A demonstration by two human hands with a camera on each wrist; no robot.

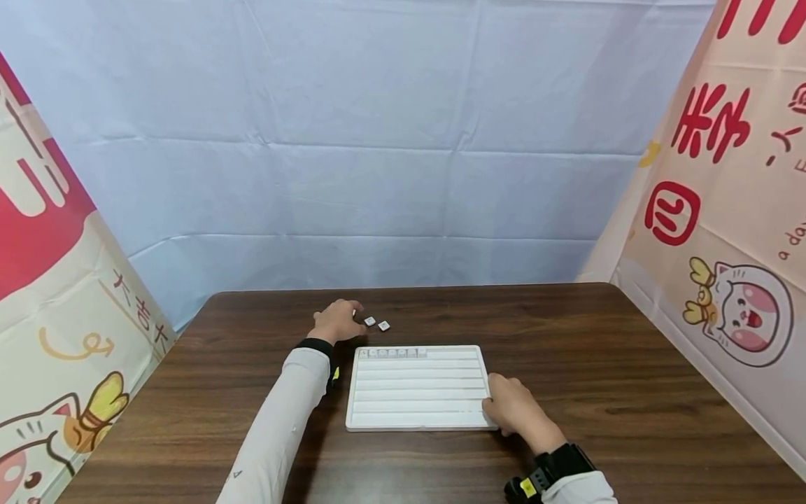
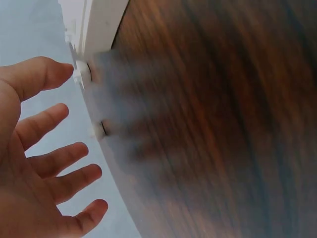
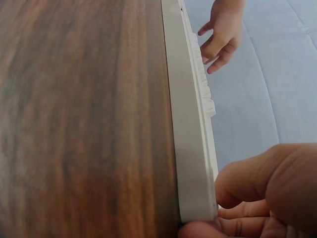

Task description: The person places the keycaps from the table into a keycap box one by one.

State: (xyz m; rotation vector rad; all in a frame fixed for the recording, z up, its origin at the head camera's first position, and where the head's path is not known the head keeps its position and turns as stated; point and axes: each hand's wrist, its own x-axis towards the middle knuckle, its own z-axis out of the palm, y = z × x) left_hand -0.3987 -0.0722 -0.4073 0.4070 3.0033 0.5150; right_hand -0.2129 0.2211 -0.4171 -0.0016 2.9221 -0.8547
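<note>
A white ridged board (image 1: pixel 415 395) lies on the table, with several small white tiles (image 1: pixel 392 353) lined up along its far row. My right hand (image 1: pixel 518 409) grips the board's near right edge, the thumb on top and fingers at the side. Beyond the board's far left corner, my left hand (image 1: pixel 338 322) reaches over the table with fingers spread and nothing held. In the left wrist view, its thumb (image 2: pixel 42 74) appears beside a small white piece. Two loose marked tiles, one nearer (image 1: pixel 370 321) and one farther right (image 1: pixel 384 325), lie just right of that hand.
The dark wood-grain table (image 1: pixel 567 336) extends around the board. Behind it hangs a pale blue cloth (image 1: pixel 378 175). Printed cloths with cartoon cats flank the left (image 1: pixel 57 315) and right (image 1: pixel 711 231) sides.
</note>
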